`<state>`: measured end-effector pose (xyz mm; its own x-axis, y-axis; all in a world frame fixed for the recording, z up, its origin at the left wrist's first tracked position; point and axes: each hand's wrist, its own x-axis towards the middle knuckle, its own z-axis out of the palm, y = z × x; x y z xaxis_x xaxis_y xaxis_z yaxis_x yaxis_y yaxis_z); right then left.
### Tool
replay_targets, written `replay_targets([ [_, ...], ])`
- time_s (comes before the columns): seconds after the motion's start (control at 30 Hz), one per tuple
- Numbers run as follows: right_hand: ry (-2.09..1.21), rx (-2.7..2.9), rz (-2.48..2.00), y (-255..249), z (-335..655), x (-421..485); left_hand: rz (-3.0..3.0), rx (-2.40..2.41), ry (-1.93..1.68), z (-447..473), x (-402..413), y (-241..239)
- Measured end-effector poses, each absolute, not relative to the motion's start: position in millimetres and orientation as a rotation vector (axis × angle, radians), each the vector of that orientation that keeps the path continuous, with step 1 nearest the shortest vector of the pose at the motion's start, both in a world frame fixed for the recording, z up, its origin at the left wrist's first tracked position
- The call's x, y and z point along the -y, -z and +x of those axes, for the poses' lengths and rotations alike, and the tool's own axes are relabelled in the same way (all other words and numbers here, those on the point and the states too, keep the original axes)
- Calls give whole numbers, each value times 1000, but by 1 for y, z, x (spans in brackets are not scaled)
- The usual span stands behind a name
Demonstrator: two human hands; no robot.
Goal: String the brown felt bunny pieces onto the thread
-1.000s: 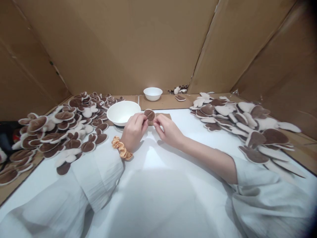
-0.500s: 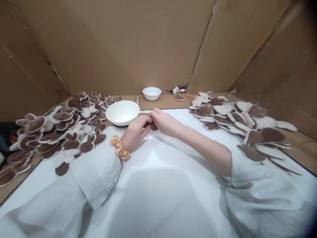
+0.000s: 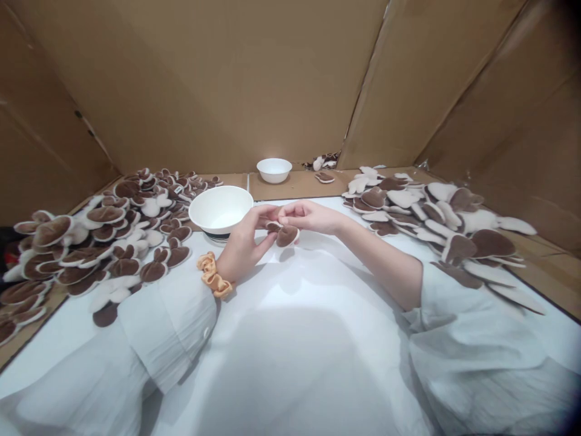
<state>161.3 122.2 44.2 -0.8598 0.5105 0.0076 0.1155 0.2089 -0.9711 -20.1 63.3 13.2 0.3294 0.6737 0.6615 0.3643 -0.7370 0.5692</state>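
Observation:
Between my two hands is a brown plush piece [image 3: 287,235] with a pale edge, shaped like a small animal head with ears. My left hand [image 3: 247,238] grips it from the left, thumb in front. From the right, the fingers of my right hand [image 3: 308,217] pinch its upper part, and they partly hide it. A large white bowl [image 3: 221,209] with a dark band near its base stands just left of and behind my left hand.
Left of the bowl lies a heap of brown and cream plush pieces [image 3: 106,215]. A pile of flatter pieces [image 3: 454,212] spreads on the right. At the back stand a smaller white bowl [image 3: 274,171] and a single brown piece [image 3: 324,177], before cardboard walls [image 3: 204,79].
The brown plush piece has come up and turned into clearer view between my hands. My right hand has shifted slightly right and its fingers have changed their hold.

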Motion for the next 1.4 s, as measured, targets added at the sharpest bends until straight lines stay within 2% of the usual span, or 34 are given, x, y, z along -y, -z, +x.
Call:
replay_targets([
  [0.13,-1521,2197,-651,-45,161,-119,2080,-956,-1300,-21,-67,-12],
  [0.37,-621,2356,-759,-43,154,-106,1780,-845,-1228,-18,-66,-20],
  [0.47,-434,2359,-775,-41,152,-100,1714,-847,-1199,-17,-64,-24],
  [0.73,-502,2280,-807,-36,154,-95,1760,-821,-1200,-19,-63,-28],
  [1.03,-897,2130,-948,-42,149,-91,1643,-677,-1211,-15,-61,-24],
  [1.27,-497,2217,-922,-45,145,-81,1656,-738,-1216,-12,-56,-29],
  [1.4,-551,2165,-919,-44,142,-78,1704,-769,-1254,-12,-57,-25],
])
